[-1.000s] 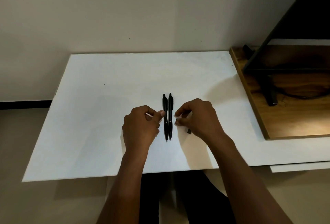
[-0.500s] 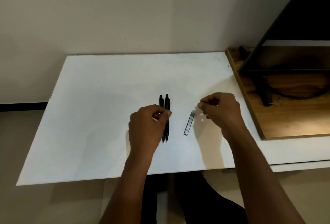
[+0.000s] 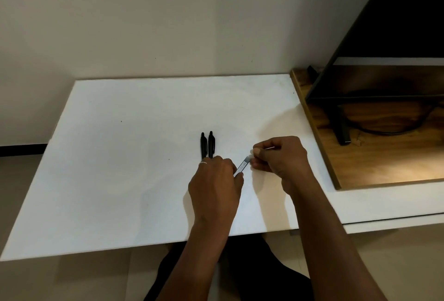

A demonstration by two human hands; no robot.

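1. Case of slim grey rectangular plastic spans the gap between two hands, slanting from the left hand's fingertips up and away to the right hand's.
2. The left hand is curled, knuckles up, and pinches the near end of the case between thumb and fingertip. A thin silver ring sits on one finger.
3. The right hand is also curled and pinches the far end of the case. Whether the case touches the surface below cannot be told.
4. A thin, pale, straight rod lies across the right hand's fingers, just behind its thumb tip, and is gripped there.
5. Two black plastic click pens lie side by side, touching, just beyond the left hand's knuckles, which cover their near ends.
6. Both hands are over a flat white rectangular board.
7. Well to the right of the right hand is a brown wooden panel bearing a black metal stand.
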